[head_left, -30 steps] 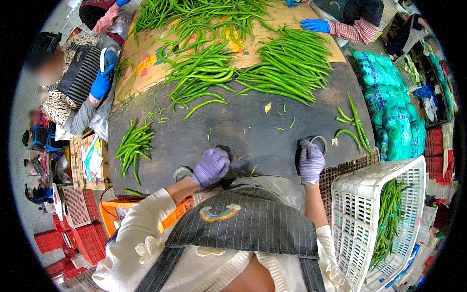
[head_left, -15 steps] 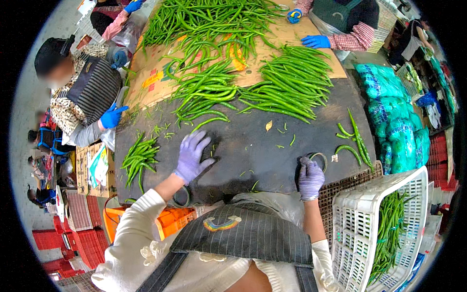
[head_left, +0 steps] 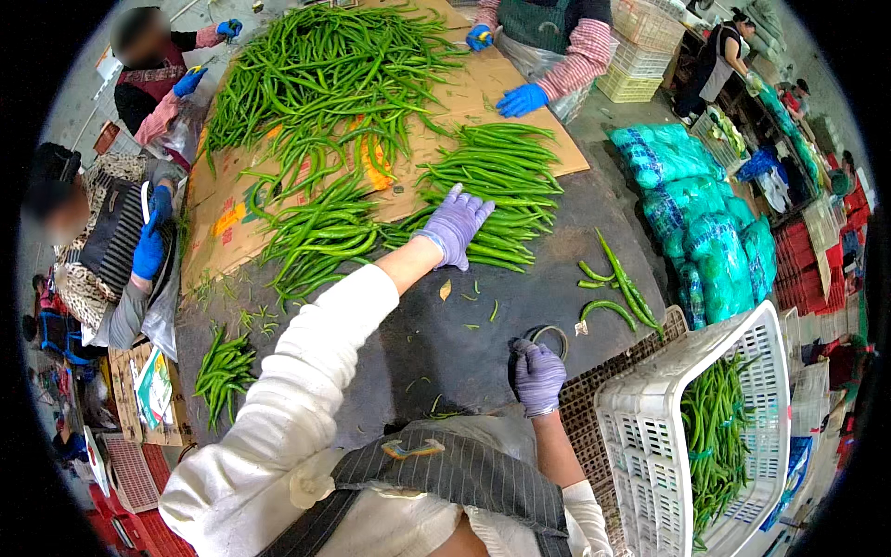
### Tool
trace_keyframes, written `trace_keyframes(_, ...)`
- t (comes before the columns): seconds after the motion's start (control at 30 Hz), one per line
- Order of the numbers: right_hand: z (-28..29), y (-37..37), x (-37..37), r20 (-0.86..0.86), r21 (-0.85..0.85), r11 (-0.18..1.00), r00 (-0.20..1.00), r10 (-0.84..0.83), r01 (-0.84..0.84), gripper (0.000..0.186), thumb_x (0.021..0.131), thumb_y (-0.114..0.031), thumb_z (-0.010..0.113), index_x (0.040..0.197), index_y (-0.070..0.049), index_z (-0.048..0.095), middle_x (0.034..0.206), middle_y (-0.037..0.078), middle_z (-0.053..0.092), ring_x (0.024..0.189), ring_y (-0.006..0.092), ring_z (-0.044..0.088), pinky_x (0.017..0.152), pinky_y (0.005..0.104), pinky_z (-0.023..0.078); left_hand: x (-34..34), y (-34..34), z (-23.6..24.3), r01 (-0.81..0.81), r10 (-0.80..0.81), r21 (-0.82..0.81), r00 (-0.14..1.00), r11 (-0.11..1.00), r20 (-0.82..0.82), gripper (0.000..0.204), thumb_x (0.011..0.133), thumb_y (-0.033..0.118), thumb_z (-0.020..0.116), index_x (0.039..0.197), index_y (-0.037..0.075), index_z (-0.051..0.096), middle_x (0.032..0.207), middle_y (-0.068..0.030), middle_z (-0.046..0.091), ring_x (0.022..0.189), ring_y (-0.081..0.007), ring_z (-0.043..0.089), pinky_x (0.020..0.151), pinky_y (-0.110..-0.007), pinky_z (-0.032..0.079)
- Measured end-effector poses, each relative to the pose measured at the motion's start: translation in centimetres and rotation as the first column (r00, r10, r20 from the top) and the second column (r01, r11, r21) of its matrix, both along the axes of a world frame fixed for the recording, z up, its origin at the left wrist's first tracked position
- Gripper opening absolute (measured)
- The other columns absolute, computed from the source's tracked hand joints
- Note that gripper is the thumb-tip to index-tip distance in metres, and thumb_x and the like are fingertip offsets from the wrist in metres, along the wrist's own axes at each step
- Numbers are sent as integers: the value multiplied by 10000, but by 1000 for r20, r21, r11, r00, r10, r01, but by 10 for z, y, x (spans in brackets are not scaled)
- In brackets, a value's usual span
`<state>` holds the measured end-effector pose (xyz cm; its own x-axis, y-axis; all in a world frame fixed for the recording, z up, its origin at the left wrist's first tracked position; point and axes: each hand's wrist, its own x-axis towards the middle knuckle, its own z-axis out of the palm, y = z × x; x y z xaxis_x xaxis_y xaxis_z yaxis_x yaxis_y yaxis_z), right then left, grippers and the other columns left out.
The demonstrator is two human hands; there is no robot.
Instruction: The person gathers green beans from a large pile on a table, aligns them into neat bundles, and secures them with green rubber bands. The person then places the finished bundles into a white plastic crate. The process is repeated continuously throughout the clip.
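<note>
My left hand in a lilac glove is stretched forward onto the right-hand bunch of long green chillies, fingers apart over the pods. My right hand, also gloved, is curled closed at the dark table's near right, against a round metal ring; whether it grips anything is hidden. A looser bunch of chillies lies left of centre, a small pile near the left edge, and a few loose pods at the right. A large heap covers the far cardboard.
Blue-gloved co-workers stand at the left, far left and far right. Teal sacks are stacked right of the dark tabletop. A white plastic crate holding chillies stands at my lower right, above red crates further out.
My left hand has risen from the near table, opened and reached forward onto the right-hand chilli bunch. My right hand stays closed by the ring. The view has shifted.
</note>
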<state>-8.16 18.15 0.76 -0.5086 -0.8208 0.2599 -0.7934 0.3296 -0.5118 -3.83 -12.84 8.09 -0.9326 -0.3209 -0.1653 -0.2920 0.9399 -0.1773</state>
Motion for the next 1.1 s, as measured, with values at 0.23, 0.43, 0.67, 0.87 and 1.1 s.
trace_keyframes(0.23, -3, 0, -1, -3, -28, 1000, 1000, 1, -1, 168, 822, -171, 615, 980, -161, 672, 799, 119, 619, 715, 334, 605, 636, 452, 483, 8, 13, -16, -79, 81, 123, 997, 989, -13, 887, 548, 380, 855, 1303, 69, 508, 1214, -130, 535, 1170, -300, 492, 988, -425, 384)
trace_keyframes(0.43, -7, 2, -3, 27, -104, 994, 999, -25, 28, 215, 797, -122, 630, 1007, -148, 665, 825, 128, 626, 730, 342, 605, 652, 452, 484, 27, 63, -5, -147, 137, 181, 988, 972, 68, 831, 571, 400, 833, 1270, 63, 534, 1155, -137, 554, 1113, -296, 535, 930, -431, 441)
trace_keyframes(0.67, -26, 4, -3, 448, -389, 877, 890, -87, 282, 155, 900, -51, 568, 1032, -65, 647, 975, 117, 680, 911, 271, 668, 807, 398, 523, 61, 97, -16, -160, 185, 266, 980, 951, -71, 831, 594, 430, 801, 1283, 63, 515, 1137, -158, 580, 1062, -315, 559, 897, -419, 456)
trace_keyframes(0.87, 54, -70, -50, 219, -276, 959, 976, 7, 55, 220, 920, -156, 576, 1114, -92, 656, 1105, 120, 678, 1090, 317, 619, 964, 380, 461, 92, 122, -22, -166, 206, 279, 971, 946, -120, 817, 615, 380, 788, 1298, 37, 500, 1132, -163, 572, 1052, -321, 560, 917, -417, 442)
trace_keyframes(1.1, 45, -210, -52, -111, 608, 752, 911, 397, -254, 241, 833, -225, 600, 1042, -163, 704, 992, 143, 691, 945, 335, 653, 835, 437, 509, 99, 143, -12, -182, 236, 310, 960, 933, -147, 857, 630, 431, 777, 1325, 40, 464, 1098, -139, 569, 1023, -301, 550, 895, -408, 428)
